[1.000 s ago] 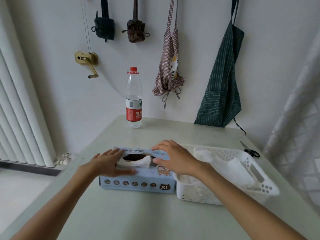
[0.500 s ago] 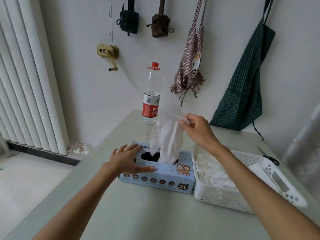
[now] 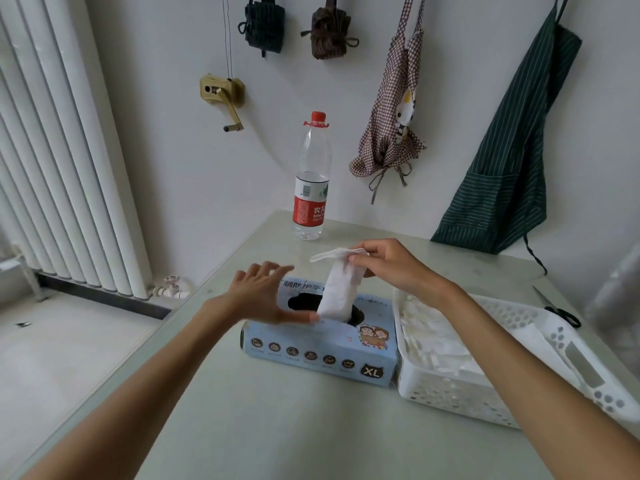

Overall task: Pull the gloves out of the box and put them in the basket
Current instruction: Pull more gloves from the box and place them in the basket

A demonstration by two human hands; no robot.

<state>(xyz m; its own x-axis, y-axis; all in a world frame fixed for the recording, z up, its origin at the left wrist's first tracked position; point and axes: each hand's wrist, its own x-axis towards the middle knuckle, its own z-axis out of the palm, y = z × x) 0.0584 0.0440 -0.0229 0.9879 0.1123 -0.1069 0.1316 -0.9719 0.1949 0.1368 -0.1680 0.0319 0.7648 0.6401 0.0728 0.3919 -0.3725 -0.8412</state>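
White wall and a pale green table (image 3: 277, 427) are seen from above, with a green striped apron (image 3: 512, 161) hung behind a water bottle (image 3: 311, 181). On the table a blue glove box (image 3: 322, 344) sits touching a white basket (image 3: 436, 393) on its right, where white gloves (image 3: 436, 344) are already piled. A white glove (image 3: 337, 289) is pinched at its top by the right hand (image 3: 391, 268) — its lower end is at the box opening. The left hand (image 3: 259, 296) is held over the box's left end, fingers spread and grasping nothing — slightly blurred.

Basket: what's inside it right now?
White gloves are piled in the basket, mostly at its left end. The right forearm crosses over it, hiding part of the pile.
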